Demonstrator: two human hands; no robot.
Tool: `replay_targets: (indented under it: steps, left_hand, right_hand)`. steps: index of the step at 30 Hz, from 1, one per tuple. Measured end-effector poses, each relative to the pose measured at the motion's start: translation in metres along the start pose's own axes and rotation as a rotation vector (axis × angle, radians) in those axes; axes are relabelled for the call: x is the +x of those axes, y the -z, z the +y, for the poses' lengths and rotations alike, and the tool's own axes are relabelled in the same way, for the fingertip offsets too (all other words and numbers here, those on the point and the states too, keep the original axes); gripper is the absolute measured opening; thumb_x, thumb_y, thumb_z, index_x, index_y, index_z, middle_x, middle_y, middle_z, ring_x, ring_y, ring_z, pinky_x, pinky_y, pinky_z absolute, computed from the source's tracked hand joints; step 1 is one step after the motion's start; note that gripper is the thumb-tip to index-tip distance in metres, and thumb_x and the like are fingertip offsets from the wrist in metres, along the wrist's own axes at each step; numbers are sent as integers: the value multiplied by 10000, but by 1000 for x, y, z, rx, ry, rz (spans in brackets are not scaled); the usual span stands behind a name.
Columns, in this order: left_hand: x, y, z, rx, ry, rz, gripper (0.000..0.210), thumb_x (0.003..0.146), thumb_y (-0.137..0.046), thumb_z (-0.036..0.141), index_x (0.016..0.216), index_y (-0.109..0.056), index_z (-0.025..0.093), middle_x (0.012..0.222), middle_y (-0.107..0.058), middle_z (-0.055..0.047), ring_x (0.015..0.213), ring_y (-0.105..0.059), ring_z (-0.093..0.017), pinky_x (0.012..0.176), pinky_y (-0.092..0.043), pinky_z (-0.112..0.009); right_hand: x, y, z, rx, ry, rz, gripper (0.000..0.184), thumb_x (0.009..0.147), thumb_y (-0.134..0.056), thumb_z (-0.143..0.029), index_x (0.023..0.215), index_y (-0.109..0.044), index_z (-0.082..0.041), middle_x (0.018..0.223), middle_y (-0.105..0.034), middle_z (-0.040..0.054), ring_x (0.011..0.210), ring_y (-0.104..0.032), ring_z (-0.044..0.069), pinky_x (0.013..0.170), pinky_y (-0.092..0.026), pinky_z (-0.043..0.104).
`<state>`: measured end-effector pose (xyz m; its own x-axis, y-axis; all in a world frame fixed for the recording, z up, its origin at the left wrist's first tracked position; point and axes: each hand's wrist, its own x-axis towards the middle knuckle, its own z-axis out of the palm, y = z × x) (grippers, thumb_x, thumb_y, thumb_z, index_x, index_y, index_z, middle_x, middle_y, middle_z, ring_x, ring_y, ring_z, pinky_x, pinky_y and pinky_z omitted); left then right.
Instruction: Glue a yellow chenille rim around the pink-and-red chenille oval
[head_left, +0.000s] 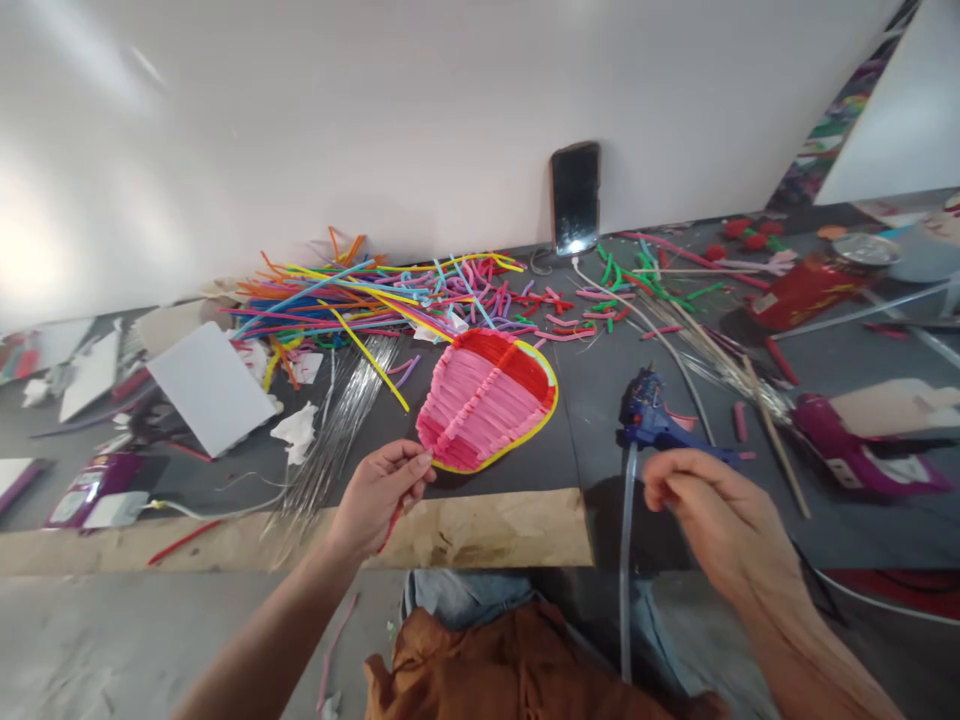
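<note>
While the head view shows both bare hands over the dark table (600,390), the left hand (382,490) has thumb and fingertips clamped on the near-left corner of a pink-and-red panel (480,390), landmark for all positions below. Panel: yellow-edged, tilted, in front of the left hand; a red strip (390,530) hangs below that hand. Right hand (720,510): to the panel's right, fingers curled; cannot tell whether they grip anything. Nearest it, a blue glue gun (651,415), right of the panel, with a clear glue stick (628,560) jutting nearward; contact with the hand unclear. Beyond the panel and leftward: heaped fuzzy stems (375,290). Beyond and rightward: phone (576,195), upright against a white wall (375,120). Left of the panel: thin wires (352,390), then a white card (212,388). Far right: red can (817,285), tipped. Nearer than the panel: brown paper strip (495,525).
</note>
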<state>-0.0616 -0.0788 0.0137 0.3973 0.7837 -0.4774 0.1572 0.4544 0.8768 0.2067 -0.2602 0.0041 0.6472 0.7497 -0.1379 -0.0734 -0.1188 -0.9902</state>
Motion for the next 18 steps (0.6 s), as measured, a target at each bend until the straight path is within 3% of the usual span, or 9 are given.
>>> replay_targets:
  steps: [2,5,10,18]
  left_hand:
    - [0,-1,0,6,35,-22,348,637,-800,409,741,-608,138,591,-611,3,424,-402,-29,386,-260,-133]
    - [-3,-5,1,39,59,-70,347,645,-796,426,736,-627,137,596,-608,3,431,-409,-28,385,-261,-128]
    - [-7,-9,0,85,67,-129,337,649,-795,427,710,-643,133,595,-608,-2,455,-425,-31,404,-286,-128]
    - [-5,-10,-5,150,119,-133,363,648,-794,448,736,-629,137,613,-622,-10,467,-445,-44,418,-300,-134]
  right_hand:
    - [2,-4,-1,-28,-24,-6,185,788,-632,-298,962,-668,-246,869,-677,41,696,-595,162,645,-494,321]
    - [7,-16,-10,-5,-23,-38,323,764,-680,-404,1041,-665,-239,998,-689,72,753,-627,181,647,-539,339]
    - [17,-27,-22,-4,-11,-76,382,764,-660,-519,997,-708,-220,854,-706,51,715,-633,181,637,-550,337]
    - [22,-27,-19,40,-27,-47,326,696,-738,-489,844,-719,-199,696,-684,18,566,-584,131,568,-528,303]
